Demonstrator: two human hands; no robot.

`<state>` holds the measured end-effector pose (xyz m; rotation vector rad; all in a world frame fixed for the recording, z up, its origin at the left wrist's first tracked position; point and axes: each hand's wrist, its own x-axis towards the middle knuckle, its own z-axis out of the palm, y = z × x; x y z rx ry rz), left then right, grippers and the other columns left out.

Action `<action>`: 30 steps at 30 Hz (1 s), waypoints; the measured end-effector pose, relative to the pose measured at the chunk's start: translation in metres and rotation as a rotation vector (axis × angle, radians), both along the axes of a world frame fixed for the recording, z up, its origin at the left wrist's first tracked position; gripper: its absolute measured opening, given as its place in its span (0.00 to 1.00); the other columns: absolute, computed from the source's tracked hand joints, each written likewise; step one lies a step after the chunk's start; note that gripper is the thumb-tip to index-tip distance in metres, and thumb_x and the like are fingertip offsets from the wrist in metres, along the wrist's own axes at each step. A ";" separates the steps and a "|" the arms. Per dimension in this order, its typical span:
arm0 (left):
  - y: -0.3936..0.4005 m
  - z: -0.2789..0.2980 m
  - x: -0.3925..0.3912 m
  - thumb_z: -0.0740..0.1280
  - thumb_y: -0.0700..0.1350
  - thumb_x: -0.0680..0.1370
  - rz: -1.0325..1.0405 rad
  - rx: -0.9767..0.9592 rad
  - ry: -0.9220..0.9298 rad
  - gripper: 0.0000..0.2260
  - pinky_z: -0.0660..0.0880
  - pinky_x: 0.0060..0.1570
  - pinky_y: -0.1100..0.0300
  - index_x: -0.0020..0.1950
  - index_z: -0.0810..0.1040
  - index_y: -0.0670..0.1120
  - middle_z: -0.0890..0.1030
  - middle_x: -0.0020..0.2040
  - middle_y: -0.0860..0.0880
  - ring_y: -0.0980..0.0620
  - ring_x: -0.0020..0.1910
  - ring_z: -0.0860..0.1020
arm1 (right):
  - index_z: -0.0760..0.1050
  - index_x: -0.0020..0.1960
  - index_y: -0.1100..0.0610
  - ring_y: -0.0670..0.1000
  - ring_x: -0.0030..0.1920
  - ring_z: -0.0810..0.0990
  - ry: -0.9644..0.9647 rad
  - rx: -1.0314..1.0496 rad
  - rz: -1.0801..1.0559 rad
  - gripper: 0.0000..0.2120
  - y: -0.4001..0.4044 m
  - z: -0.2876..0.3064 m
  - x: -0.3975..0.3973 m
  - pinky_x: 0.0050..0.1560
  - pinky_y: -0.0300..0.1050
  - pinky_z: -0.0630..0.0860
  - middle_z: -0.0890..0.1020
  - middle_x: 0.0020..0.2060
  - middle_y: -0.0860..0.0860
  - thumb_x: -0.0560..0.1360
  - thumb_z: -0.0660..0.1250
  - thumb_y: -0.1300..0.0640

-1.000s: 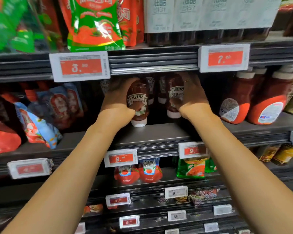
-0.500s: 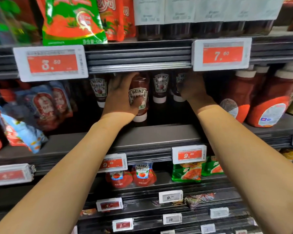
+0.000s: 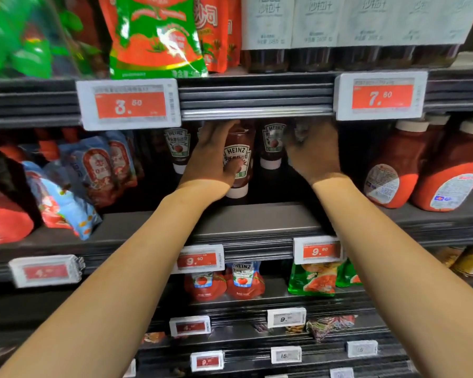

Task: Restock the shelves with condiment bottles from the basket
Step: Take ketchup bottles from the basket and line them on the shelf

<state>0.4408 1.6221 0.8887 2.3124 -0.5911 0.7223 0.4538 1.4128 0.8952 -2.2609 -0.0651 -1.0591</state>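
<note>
Ketchup bottle (image 3: 238,159), dark red plastic with a white Heinz label and a white cap at the bottom, stands cap-down in the middle shelf bay, so its long axis runs up and down. Whether the cap already rests on the grey metal shelf (image 3: 257,216) or hangs just above it, I cannot tell. The left hand (image 3: 212,156) is wrapped around the bottle from the left side, with the thumb across the label and the fingers behind it. The bottle lies straight ahead of this hand and inside its grip, so this hand is the nearer one. Deeper in the bay stand two more bottles of the same kind, one (image 3: 178,148) to the left and one (image 3: 272,144) to the right. The right hand (image 3: 313,151) reaches in just beside the right one; its fingers are curled, but whether they hold anything is hidden. I judge that the coming move is to keep the bottle upright, push it back to the row and let go. A tilt could knock over the neighbours.
</note>
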 end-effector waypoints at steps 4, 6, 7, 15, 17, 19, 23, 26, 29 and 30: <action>0.022 0.001 -0.004 0.74 0.39 0.75 0.015 -0.014 0.030 0.33 0.62 0.70 0.59 0.77 0.66 0.47 0.65 0.75 0.44 0.42 0.72 0.68 | 0.71 0.68 0.52 0.47 0.52 0.84 0.361 0.213 0.485 0.22 0.060 -0.012 -0.018 0.50 0.38 0.80 0.84 0.55 0.50 0.77 0.73 0.52; 0.038 0.001 -0.004 0.73 0.39 0.75 0.038 -0.012 0.049 0.33 0.64 0.73 0.54 0.78 0.65 0.47 0.64 0.76 0.43 0.42 0.73 0.67 | 0.67 0.72 0.49 0.47 0.54 0.83 0.410 0.218 0.550 0.28 0.082 -0.023 -0.020 0.56 0.43 0.81 0.82 0.60 0.49 0.76 0.73 0.52; 0.048 0.000 -0.002 0.73 0.39 0.76 0.056 -0.007 0.048 0.33 0.63 0.74 0.53 0.78 0.64 0.47 0.63 0.77 0.42 0.42 0.74 0.66 | 0.66 0.73 0.49 0.47 0.55 0.83 0.416 0.216 0.554 0.28 0.091 -0.027 -0.019 0.59 0.47 0.80 0.82 0.60 0.49 0.76 0.73 0.53; 0.091 -0.023 0.012 0.71 0.39 0.77 0.129 -0.376 0.246 0.40 0.62 0.74 0.57 0.82 0.49 0.43 0.63 0.78 0.42 0.44 0.76 0.64 | 0.62 0.77 0.48 0.57 0.67 0.78 0.532 0.038 0.565 0.30 0.151 -0.039 -0.006 0.70 0.56 0.73 0.77 0.69 0.54 0.78 0.68 0.53; 0.090 -0.023 0.017 0.71 0.42 0.78 0.109 -0.467 0.346 0.42 0.66 0.64 0.62 0.82 0.47 0.47 0.69 0.76 0.46 0.47 0.72 0.70 | 0.62 0.77 0.49 0.56 0.65 0.79 0.532 0.034 0.552 0.30 0.155 -0.040 0.000 0.68 0.54 0.74 0.79 0.68 0.53 0.77 0.68 0.55; 0.091 -0.022 0.023 0.70 0.43 0.78 0.084 -0.503 0.392 0.41 0.64 0.60 0.64 0.82 0.47 0.48 0.71 0.74 0.48 0.50 0.67 0.72 | 0.63 0.76 0.49 0.56 0.66 0.79 0.534 0.032 0.544 0.29 0.157 -0.043 0.006 0.69 0.52 0.73 0.79 0.68 0.54 0.77 0.68 0.55; 0.091 -0.024 0.031 0.70 0.37 0.77 -0.001 -0.601 0.445 0.36 0.72 0.48 0.72 0.80 0.54 0.48 0.76 0.61 0.53 0.58 0.55 0.76 | 0.65 0.75 0.49 0.57 0.66 0.78 0.554 0.032 0.497 0.26 0.156 -0.046 0.018 0.68 0.54 0.74 0.78 0.68 0.55 0.78 0.65 0.55; 0.091 -0.034 0.040 0.70 0.31 0.76 -0.076 -0.697 0.504 0.31 0.75 0.36 0.75 0.75 0.62 0.45 0.78 0.53 0.55 0.70 0.43 0.81 | 0.66 0.74 0.50 0.59 0.63 0.81 0.533 0.037 0.504 0.27 0.157 -0.041 0.030 0.65 0.55 0.77 0.79 0.67 0.54 0.77 0.67 0.57; 0.097 -0.039 0.050 0.71 0.31 0.75 -0.129 -0.722 0.535 0.28 0.77 0.38 0.72 0.71 0.66 0.48 0.80 0.54 0.53 0.66 0.45 0.82 | 0.69 0.73 0.51 0.56 0.65 0.78 0.453 -0.016 0.485 0.25 0.161 -0.046 0.036 0.63 0.41 0.71 0.80 0.66 0.54 0.77 0.68 0.57; 0.099 -0.040 0.052 0.71 0.32 0.75 -0.135 -0.716 0.540 0.28 0.77 0.40 0.71 0.71 0.68 0.47 0.81 0.55 0.52 0.63 0.48 0.82 | 0.69 0.73 0.52 0.56 0.66 0.78 0.445 -0.028 0.488 0.25 0.163 -0.049 0.037 0.64 0.41 0.71 0.79 0.66 0.54 0.77 0.68 0.57</action>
